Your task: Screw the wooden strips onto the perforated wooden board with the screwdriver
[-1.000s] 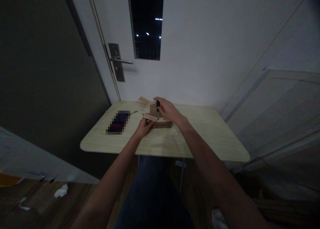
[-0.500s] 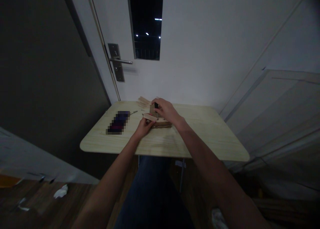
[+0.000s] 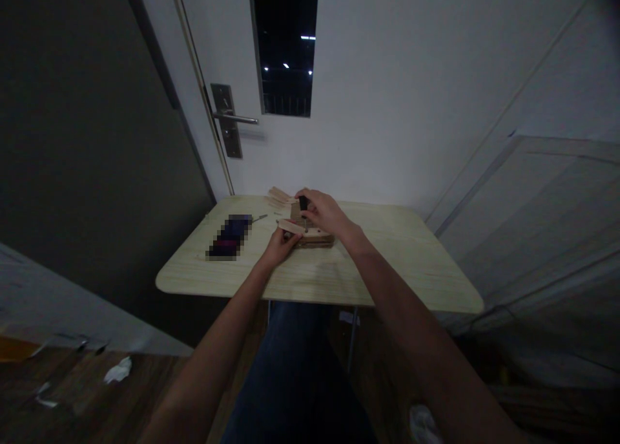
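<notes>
My right hand (image 3: 325,210) is closed around the black handle of a screwdriver (image 3: 303,205). The tool stands nearly upright, its thin shaft pointing down at a wooden piece with small dark holes or screws. My left hand (image 3: 279,245) grips the left end of this wooden assembly (image 3: 317,238), fingers partly hidden beneath it. A pale, round-ended wooden strip (image 3: 291,227) lies across the assembly's left end, by my left fingers. Behind it stands a brown panel (image 3: 295,210), partly covered by my right hand. Whether the tip sits in a screw is too small to tell.
Several light wooden strips (image 3: 278,196) lie at the table's back edge. A pixelated dark flat object (image 3: 230,237) rests at left, with a thin metal tool (image 3: 259,218) beside it. The pale table (image 3: 407,263) stands against a white door with a lever handle (image 3: 237,118).
The whole view has shifted very slightly. My right hand and the screwdriver handle have turned or tilted a little; my left hand keeps its place on the wooden assembly.
</notes>
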Motion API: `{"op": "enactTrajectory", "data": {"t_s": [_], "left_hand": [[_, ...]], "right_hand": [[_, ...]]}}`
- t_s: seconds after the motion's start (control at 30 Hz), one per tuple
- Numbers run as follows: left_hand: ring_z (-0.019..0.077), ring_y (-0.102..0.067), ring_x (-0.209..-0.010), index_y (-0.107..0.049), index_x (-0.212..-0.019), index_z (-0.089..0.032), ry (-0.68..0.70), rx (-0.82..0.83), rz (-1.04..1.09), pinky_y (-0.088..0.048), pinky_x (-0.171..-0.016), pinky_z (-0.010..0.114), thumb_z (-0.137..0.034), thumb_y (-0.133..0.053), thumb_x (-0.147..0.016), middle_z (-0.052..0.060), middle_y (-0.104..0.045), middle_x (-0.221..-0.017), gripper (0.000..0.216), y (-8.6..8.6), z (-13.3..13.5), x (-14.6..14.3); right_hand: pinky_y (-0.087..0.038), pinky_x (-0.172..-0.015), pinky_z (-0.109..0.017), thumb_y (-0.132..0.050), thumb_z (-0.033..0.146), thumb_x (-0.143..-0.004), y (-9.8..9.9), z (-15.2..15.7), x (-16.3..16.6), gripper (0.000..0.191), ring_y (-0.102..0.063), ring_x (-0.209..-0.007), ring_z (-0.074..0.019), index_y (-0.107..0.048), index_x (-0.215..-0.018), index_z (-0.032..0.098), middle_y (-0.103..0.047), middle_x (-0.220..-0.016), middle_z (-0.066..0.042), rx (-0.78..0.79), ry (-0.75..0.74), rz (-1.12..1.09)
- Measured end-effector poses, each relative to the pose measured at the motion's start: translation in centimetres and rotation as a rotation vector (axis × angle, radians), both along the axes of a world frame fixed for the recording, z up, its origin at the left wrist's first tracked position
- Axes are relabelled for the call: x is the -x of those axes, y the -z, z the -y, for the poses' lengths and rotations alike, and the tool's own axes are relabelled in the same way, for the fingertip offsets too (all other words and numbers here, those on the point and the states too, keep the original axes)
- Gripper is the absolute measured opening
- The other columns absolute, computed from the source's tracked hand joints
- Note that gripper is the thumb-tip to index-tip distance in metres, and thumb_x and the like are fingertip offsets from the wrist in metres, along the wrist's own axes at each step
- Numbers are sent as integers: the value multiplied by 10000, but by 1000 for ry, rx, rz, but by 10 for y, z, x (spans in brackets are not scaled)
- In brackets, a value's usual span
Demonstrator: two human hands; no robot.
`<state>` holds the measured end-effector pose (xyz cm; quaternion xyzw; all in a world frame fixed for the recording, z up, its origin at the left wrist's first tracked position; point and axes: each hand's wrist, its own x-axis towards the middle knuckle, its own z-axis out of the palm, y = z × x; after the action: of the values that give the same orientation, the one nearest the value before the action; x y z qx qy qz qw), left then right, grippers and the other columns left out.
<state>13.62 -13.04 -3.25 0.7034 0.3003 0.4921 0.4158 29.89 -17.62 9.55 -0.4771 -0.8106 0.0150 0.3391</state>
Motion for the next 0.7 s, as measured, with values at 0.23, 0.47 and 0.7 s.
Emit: {"op": "enactTrajectory", "data": {"t_s": [0.23,0.47,0.7], "left_hand": [[226,-618,-1009,-551,-1081,-160,9,44,-8,-492,-893,362,-429,-681,-773,110,-648,-1117,429,-6,5,0],[203,-619,-953,-548,-1080,-169,15,62,4,-506,-843,332,-390,-684,-781,89,-646,-1066,396,-5,5,0],[212,-609,-996,-543,-1047,-170,20,26,21,-495,-872,345,-442,-690,-767,96,-638,-1079,417,0,1,-1]], "right_hand": [[-438,-785,-299,-617,125,-806,-3,1,-2,250,-559,-818,-166,-590,-1044,194,-625,-957,-51,2,33,-2],[-451,-899,-347,-500,37,-800,-1,5,0,467,-585,-1001,-199,-506,-1249,167,-623,-1142,-112,26,14,6],[-452,-867,-342,-573,86,-820,-3,3,1,387,-595,-969,-206,-512,-1186,195,-647,-1083,-91,61,62,52]]}}
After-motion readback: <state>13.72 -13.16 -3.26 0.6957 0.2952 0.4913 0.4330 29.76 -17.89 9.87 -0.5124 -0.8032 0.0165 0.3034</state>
